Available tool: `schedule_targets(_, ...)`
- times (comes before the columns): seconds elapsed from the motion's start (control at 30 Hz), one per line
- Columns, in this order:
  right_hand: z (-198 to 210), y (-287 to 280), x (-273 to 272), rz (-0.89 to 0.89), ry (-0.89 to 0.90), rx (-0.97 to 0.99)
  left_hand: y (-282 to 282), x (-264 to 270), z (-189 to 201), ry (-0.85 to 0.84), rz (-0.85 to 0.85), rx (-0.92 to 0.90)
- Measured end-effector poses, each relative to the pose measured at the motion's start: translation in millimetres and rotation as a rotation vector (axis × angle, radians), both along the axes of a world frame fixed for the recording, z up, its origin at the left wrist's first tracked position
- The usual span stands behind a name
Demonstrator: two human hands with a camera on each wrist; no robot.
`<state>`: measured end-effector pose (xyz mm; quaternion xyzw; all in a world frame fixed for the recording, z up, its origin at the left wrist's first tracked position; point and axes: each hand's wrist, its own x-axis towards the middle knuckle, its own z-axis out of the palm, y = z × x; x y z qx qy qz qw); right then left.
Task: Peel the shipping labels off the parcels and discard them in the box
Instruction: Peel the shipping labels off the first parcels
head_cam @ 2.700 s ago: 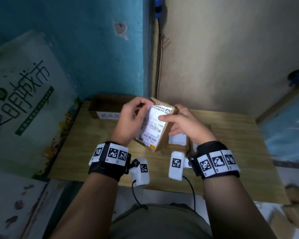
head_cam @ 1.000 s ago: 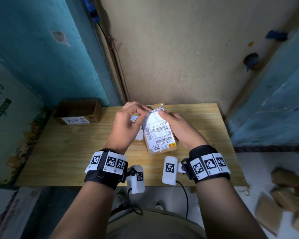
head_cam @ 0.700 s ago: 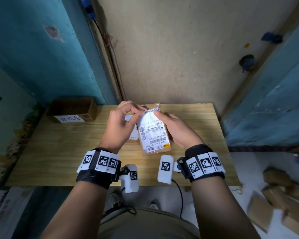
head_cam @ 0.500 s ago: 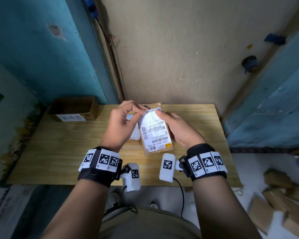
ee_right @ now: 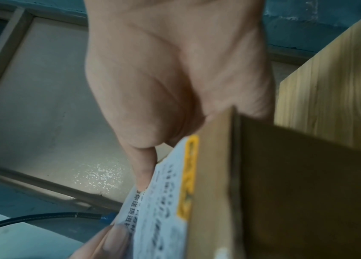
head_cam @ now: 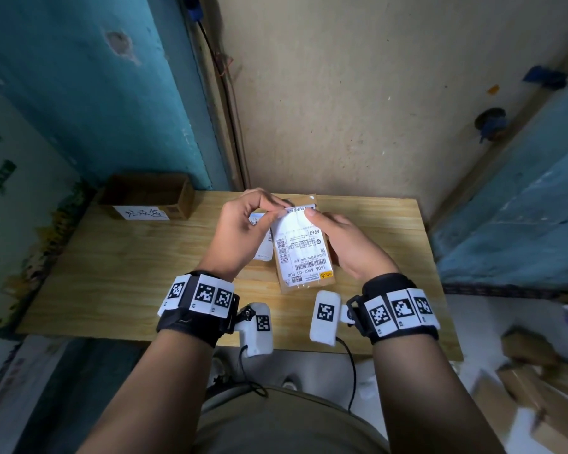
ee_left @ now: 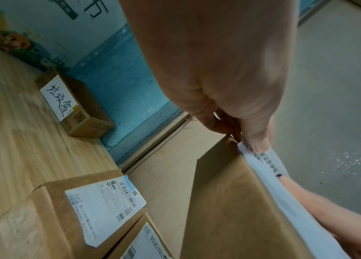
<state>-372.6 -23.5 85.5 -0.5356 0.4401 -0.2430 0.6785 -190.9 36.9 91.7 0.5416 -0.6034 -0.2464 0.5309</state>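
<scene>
A small brown cardboard parcel (head_cam: 309, 283) is held tilted above the wooden table (head_cam: 128, 263), its white shipping label (head_cam: 300, 253) facing me. My right hand (head_cam: 338, 244) grips the parcel from the right, thumb on the label's top. My left hand (head_cam: 243, 224) pinches the label's top left corner, which is lifted from the cardboard. In the left wrist view the label's edge (ee_left: 263, 166) stands off the parcel (ee_left: 230, 210) under my fingertips. The right wrist view shows the label (ee_right: 170, 201) with its yellow strip and the parcel's side (ee_right: 297, 192).
An open cardboard box (head_cam: 148, 198) with a handwritten white label stands at the table's back left, also in the left wrist view as the box (ee_left: 75, 108). Two more labelled parcels (ee_left: 64, 210) lie on the table under my hands. Loose cartons (head_cam: 538, 388) lie on the floor at right.
The parcel has turned from tilted sideways to label facing me. My left hand now pinches the label's top corner and has lifted it a little. The head has turned right.
</scene>
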Motion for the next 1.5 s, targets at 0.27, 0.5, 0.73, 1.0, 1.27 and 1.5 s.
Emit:
schedule_targets(0.27, 1, -6, 3, -0.010, 0.016, -0.013, -6, 2, 3, 0.013, 0.014, 0.033)
schedule_targets(0.5, 1, -9, 2, 0.003, 0.062, -0.024, -11, 4, 1, 0.018, -0.006, 0.044)
schedule_targets(0.73, 2, -11, 5, 0.013, 0.060, -0.033, -14, 5, 5, 0.028, 0.009, 0.039)
schedule_targets(1.0, 0, -9, 4, 0.021, 0.088, -0.063, -13, 6, 3, 0.058, 0.003, 0.077)
schedule_targets(1.27, -2, -12, 3, 0.037, 0.086, -0.071, -13, 6, 8, 0.116, -0.018, 0.077)
schedule_targets(1.5, 2, -12, 4, 0.048, 0.078, -0.068, -13, 5, 13, 0.167, 0.015, 0.073)
